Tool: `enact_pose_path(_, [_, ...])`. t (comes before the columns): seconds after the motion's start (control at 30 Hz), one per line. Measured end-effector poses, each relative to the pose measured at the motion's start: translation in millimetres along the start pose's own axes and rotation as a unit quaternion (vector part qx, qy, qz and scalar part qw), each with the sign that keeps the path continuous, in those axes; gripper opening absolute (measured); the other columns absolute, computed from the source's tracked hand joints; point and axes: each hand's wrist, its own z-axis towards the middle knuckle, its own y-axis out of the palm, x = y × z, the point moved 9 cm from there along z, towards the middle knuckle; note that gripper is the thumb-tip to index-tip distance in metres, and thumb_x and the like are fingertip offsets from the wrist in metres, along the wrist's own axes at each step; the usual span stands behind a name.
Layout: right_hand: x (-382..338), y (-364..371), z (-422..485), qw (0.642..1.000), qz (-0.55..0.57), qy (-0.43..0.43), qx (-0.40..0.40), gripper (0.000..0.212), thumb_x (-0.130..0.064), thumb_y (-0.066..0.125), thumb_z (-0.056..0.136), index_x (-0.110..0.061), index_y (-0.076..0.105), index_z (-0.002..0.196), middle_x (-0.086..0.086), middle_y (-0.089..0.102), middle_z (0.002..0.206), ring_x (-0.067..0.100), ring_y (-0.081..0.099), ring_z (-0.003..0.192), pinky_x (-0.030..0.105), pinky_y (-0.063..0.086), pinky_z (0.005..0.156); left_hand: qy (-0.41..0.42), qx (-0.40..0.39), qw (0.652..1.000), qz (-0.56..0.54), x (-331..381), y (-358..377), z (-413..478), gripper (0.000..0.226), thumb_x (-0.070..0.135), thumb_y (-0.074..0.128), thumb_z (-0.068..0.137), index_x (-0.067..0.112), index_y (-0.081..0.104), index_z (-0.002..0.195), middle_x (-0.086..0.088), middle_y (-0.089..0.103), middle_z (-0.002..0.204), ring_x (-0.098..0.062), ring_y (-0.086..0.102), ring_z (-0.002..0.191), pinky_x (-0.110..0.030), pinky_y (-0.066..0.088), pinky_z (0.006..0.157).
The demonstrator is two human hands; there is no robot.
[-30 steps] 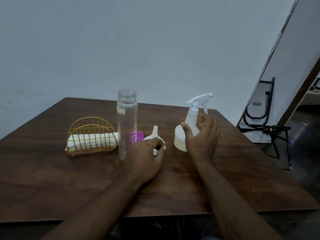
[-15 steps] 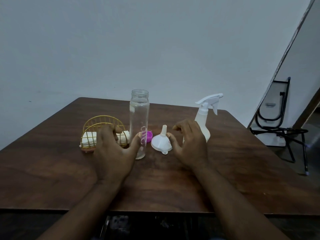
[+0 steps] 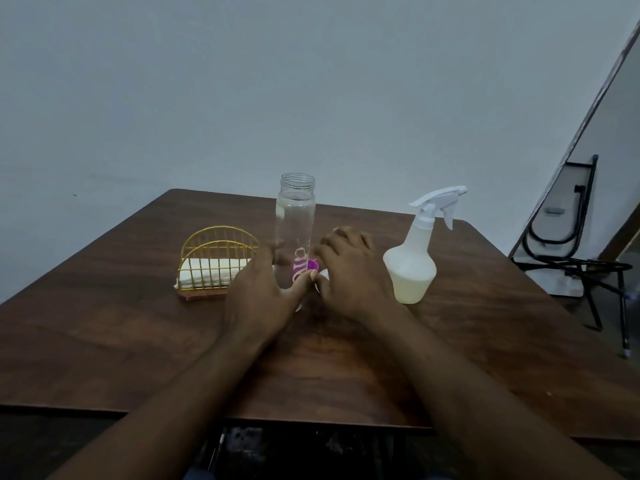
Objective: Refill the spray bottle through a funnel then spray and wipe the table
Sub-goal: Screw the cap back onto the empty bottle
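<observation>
Head view, dim light, with some blur at the fingertips.

The spray bottle (image 3: 412,268) stood upright on the table (image 3: 485,306), to the right of both hands and touched by neither. Its white trigger head was fitted, and pale liquid filled the lower part of the body.

The left hand (image 3: 263,292) was at the lower half of the clear bottle (image 3: 295,216), which stood upright with its mouth uncapped. The thumb lay across the near side of the glass. The fingers curved round the far side and showed only dimly through the glass. The hand appeared to be gripping the bottle, though the blur left the firmness of contact uncertain. The bottle's base was largely covered by the hand.

The right hand (image 3: 349,275) lay palm down just right of the clear bottle, its fingers bent downward. The funnel (image 3: 323,273) was almost wholly hidden beneath it, with only a white sliver showing at the thumb side. Whether the fingers had closed on the funnel could not be determined.

A purple cap (image 3: 312,263) was partly visible between the two hands, behind the glass.

A gold wire holder (image 3: 218,244) stood to the left, holding a folded white cloth (image 3: 207,276). The cloth's right end was covered by the left hand.

At the right edge, off the table, a black frame (image 3: 568,265) leaned against the wall, partly cut off by the picture's edge.
</observation>
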Motion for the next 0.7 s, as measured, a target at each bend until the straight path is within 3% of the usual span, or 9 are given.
enact_pose_path(0.17, [-13,24,4,0.998,-0.039,-0.018,-0.047,0.034,-0.042,0.059,0.093,-0.022,0.078,0.114,0.002,0.071,0.128,0.031,0.047,0.137,0.047,0.019,0.121,0.016,-0.031,0.999,-0.018,-8,2,7,0.059,0.06,0.077,0.078,0.032,0.057,0.126,0.017,0.069,0.109,-0.007,0.065,0.097,-0.029,0.052,0.079])
enact_pose_path(0.27, [-15,19,1,0.999,-0.027,-0.027,-0.011,0.024,-0.036,0.069,0.09,-0.02,0.081,0.104,0.005,0.074,0.12,0.034,0.054,0.131,0.05,0.024,0.121,0.005,-0.023,0.999,-0.033,-12,-1,8,0.054,0.059,0.078,0.078,0.034,0.059,0.122,0.022,0.067,0.101,-0.002,0.065,0.092,-0.027,0.051,0.077])
enact_pose_path(0.43, [-6,-4,-5,0.993,0.068,-0.012,0.097,0.015,-0.03,0.07,0.087,-0.019,0.077,0.095,0.006,0.07,0.131,0.031,0.057,0.128,0.047,0.032,0.114,-0.013,-0.008,0.999,-0.047,-16,-5,7,0.045,0.06,0.075,0.076,0.04,0.057,0.112,0.029,0.065,0.092,0.011,0.061,0.084,-0.021,0.049,0.07])
enact_pose_path(0.53, [9,-23,-12,0.964,0.177,0.038,0.197,0.01,-0.027,0.077,0.086,-0.018,0.074,0.091,0.001,0.072,0.128,0.021,0.063,0.119,0.036,0.041,0.101,-0.009,-0.009,0.999,-0.045,-15,-6,6,0.043,0.063,0.072,0.075,0.042,0.056,0.109,0.028,0.065,0.091,0.009,0.062,0.085,-0.024,0.052,0.071])
enact_pose_path(0.63, [20,-32,-17,0.92,0.297,0.079,0.244,0.017,-0.026,0.079,0.087,-0.017,0.069,0.096,-0.001,0.073,0.121,0.016,0.067,0.108,0.025,0.051,0.092,0.002,-0.025,0.999,-0.043,-12,-3,5,0.043,0.064,0.073,0.076,0.042,0.054,0.108,0.023,0.066,0.093,0.004,0.064,0.085,-0.028,0.055,0.071])
enact_pose_path(0.7, [27,-35,-18,0.882,0.381,0.115,0.252,0.027,-0.027,0.079,0.087,-0.018,0.065,0.109,-0.004,0.072,0.115,0.011,0.068,0.101,0.029,0.057,0.086,0.015,-0.036,0.999,-0.037,-8,-1,4,0.044,0.065,0.072,0.076,0.042,0.053,0.109,0.021,0.066,0.093,0.002,0.064,0.084,-0.023,0.051,0.067])
